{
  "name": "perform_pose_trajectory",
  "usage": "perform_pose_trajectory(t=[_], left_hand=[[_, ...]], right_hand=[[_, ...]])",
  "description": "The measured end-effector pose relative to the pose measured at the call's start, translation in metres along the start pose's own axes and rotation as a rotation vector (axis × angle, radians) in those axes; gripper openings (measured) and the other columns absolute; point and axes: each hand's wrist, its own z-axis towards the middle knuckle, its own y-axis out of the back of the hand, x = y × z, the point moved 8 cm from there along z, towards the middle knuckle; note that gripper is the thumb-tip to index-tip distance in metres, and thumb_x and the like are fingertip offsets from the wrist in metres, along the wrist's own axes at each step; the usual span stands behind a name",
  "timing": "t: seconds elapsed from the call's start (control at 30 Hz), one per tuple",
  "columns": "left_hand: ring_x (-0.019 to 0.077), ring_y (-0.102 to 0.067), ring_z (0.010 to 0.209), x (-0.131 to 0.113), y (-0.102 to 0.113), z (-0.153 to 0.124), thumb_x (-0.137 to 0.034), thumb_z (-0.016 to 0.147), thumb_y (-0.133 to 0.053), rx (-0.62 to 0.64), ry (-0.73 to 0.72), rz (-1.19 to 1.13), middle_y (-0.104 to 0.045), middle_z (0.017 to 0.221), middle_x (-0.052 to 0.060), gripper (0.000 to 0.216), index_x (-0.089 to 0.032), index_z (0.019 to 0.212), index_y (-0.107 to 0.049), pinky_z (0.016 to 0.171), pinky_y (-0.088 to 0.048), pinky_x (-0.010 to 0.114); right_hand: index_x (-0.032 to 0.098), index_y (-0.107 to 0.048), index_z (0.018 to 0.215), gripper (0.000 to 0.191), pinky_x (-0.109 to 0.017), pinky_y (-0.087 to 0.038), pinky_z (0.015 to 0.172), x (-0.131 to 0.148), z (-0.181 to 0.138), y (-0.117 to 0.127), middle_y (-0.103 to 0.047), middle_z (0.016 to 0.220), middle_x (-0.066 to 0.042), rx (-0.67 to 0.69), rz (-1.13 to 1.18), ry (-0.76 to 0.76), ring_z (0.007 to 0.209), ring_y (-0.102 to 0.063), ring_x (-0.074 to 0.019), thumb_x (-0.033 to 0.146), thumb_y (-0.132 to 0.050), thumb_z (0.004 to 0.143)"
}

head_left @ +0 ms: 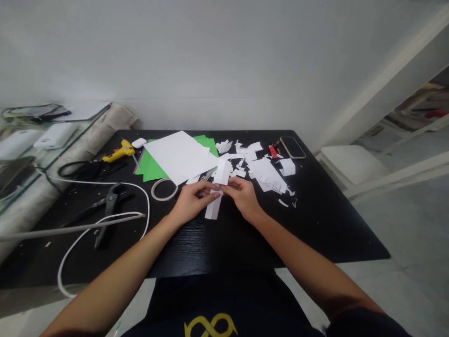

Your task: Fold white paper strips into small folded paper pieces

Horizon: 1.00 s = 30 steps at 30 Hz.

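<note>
Between my two hands is a folded white paper strip [212, 208], held a little above the black table near its middle. My left hand [192, 200] grips its left side, with thumb and fingers pinched together. From the right, my right hand [243, 195] pinches the same strip near its centre, fingertips close to those of the left. One folded part of the paper rises above the fingers and another hangs below them. The fingers cover the strip's middle. Just behind my hands, scissors [209, 174] lie partly hidden by paper.
White sheets [179, 157] lie over green paper [151, 169]. Paper scraps [265, 174] spread right of centre, near a red object [272, 150] and a phone [293, 147]. A tape roll [153, 191], yellow glue gun [121, 150], pliers [111, 206] and white cable [148, 206] occupy the left.
</note>
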Motion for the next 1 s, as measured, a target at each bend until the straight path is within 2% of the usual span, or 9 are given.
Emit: perform_pose_trajectory(t=[0.2, 0.4, 0.63, 0.83, 1.0], left_hand=[[0.0125, -0.062, 0.062, 0.0021, 0.0020, 0.0016, -0.032, 0.083, -0.079, -0.013, 0.033, 0.019, -0.077, 0.078, 0.004, 0.015, -0.018, 0.089, -0.078, 0.056, -0.048, 0.024], [0.0153, -0.068, 0.071, 0.0023, 0.0008, 0.0034, -0.031, 0.083, -0.077, 0.001, 0.048, -0.002, -0.080, 0.085, 0.005, 0.015, -0.018, 0.090, -0.077, 0.066, -0.052, 0.027], [0.0161, -0.065, 0.074, -0.0060, 0.0051, 0.0045, -0.027, 0.088, -0.066, 0.042, 0.031, 0.001, -0.078, 0.088, 0.004, 0.016, -0.020, 0.094, -0.079, 0.067, -0.051, 0.028], [0.0104, -0.050, 0.054, -0.0035, 0.0009, 0.0036, -0.030, 0.083, -0.076, 0.063, 0.065, -0.042, -0.065, 0.066, -0.001, 0.016, -0.019, 0.094, -0.077, 0.052, -0.040, 0.023], [0.0111, -0.056, 0.059, 0.0023, -0.0015, 0.0045, -0.029, 0.079, -0.081, 0.082, 0.098, -0.100, -0.067, 0.068, 0.000, 0.019, -0.019, 0.094, -0.076, 0.057, -0.047, 0.025]], right_hand=[[0.021, -0.077, 0.078, 0.023, -0.035, -0.054, 0.073, -0.0012, 0.0003, 0.0003, -0.075, 0.078, -0.003, 0.004, -0.009, -0.002, 0.073, -0.067, -0.0200, 0.038, -0.088, 0.068], [0.021, -0.077, 0.079, 0.026, -0.037, -0.056, 0.076, -0.0006, -0.0003, 0.0002, -0.076, 0.079, -0.004, 0.002, -0.009, -0.010, 0.074, -0.069, -0.0209, 0.040, -0.089, 0.067], [0.020, -0.079, 0.083, 0.028, -0.037, -0.057, 0.079, -0.0044, -0.0007, 0.0005, -0.079, 0.088, -0.005, -0.001, 0.014, -0.075, 0.083, -0.072, -0.0225, 0.040, -0.089, 0.067], [0.019, -0.079, 0.082, 0.026, -0.039, -0.057, 0.080, -0.0075, -0.0001, 0.0030, -0.080, 0.089, -0.007, -0.026, 0.021, -0.116, 0.083, -0.072, -0.0227, 0.037, -0.089, 0.066], [0.018, -0.080, 0.082, 0.025, -0.038, -0.057, 0.081, -0.0074, 0.0002, 0.0043, -0.080, 0.089, -0.007, -0.038, 0.027, -0.118, 0.086, -0.072, -0.0233, 0.034, -0.088, 0.065]])
